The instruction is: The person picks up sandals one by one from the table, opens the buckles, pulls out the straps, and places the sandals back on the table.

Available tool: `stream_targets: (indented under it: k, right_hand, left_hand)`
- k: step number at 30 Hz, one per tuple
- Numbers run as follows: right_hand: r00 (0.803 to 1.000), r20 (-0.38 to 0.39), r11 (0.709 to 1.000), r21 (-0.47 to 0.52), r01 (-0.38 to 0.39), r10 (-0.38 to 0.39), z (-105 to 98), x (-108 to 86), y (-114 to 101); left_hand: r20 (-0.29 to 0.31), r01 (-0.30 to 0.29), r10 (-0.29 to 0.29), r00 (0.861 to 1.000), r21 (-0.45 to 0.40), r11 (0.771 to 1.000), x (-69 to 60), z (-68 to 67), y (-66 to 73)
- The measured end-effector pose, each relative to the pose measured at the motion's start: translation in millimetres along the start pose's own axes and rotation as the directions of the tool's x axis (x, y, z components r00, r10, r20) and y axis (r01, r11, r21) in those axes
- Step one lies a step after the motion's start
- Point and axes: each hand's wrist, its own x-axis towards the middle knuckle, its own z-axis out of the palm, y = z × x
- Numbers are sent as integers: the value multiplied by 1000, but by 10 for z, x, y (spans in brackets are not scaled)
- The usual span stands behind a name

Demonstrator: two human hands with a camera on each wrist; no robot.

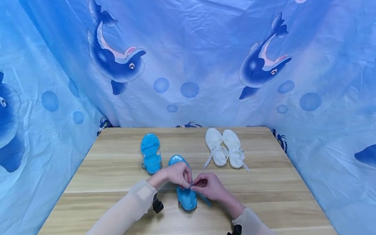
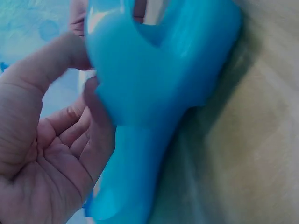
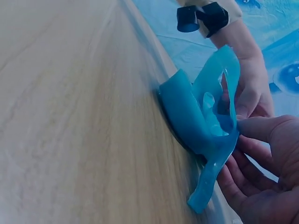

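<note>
A blue jelly sandal (image 1: 187, 198) lies on the wooden table in front of me, its toe pointing away. My left hand (image 1: 179, 173) reaches over its middle and pinches the strap area at the ankle. From the other side, my right hand (image 1: 212, 186) pinches the same strap between thumb and forefinger. The strap's free end (image 3: 202, 189) sticks out beside the sandal in the right wrist view. In the left wrist view the sandal's heel part (image 2: 135, 70) stands close to the left fingers. The buckle is hidden by the fingertips.
Another blue sandal (image 1: 150, 153) lies at the left. A pair of white sandals, one (image 1: 215, 147) beside the other (image 1: 233, 148), lies at the back right with straps loose. The wooden table (image 1: 117, 182) ends at a blue dolphin-print curtain (image 1: 191, 65).
</note>
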Motion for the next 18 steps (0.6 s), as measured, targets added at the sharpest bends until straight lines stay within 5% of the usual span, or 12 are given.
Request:
stream_targets:
  k: [6,13,18]
  right_hand:
    - [999,-14,999,5,-47,47,-21,-19,-2]
    - [998,-34,999,-24,-48,47,-2,4,6]
    - [998,-49,998,-44,-45,42,13,8,-7]
  left_hand:
    - [12,-10,10,1000,40,999,-31,-53,125]
    - [45,92,-87,995,-133,987,-46,-60,113]
    - [21,75,-73,997,-108,991,-56,-58,66]
